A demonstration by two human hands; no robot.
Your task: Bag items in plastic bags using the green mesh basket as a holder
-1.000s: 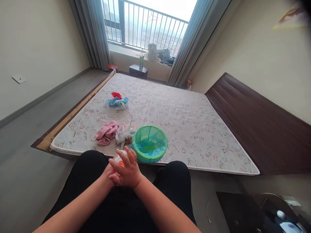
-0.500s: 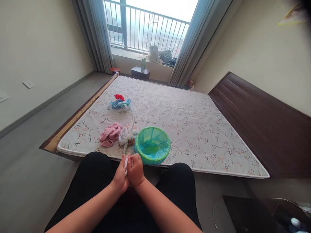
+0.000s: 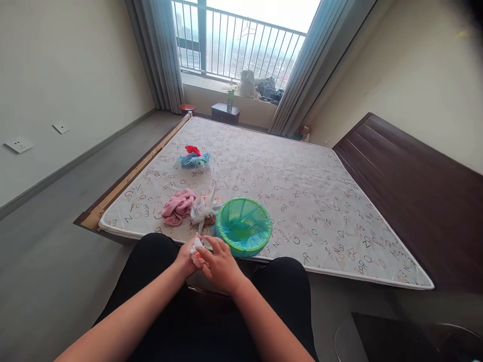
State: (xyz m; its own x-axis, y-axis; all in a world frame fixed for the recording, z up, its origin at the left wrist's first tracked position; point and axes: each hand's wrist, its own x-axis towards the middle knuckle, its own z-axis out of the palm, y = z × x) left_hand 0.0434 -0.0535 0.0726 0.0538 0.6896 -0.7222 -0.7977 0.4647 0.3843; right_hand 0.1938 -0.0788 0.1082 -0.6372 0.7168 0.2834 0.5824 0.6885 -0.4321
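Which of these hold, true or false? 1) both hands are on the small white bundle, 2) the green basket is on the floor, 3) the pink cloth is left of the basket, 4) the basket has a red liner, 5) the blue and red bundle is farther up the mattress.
1) True: the left hand and right hand together grip the small white bundle.
2) False: the green basket sits on the mattress, near its front edge.
3) True: the pink cloth lies left of it.
4) False: its liner is blue-green.
5) True: the blue and red bundle lies farther up.
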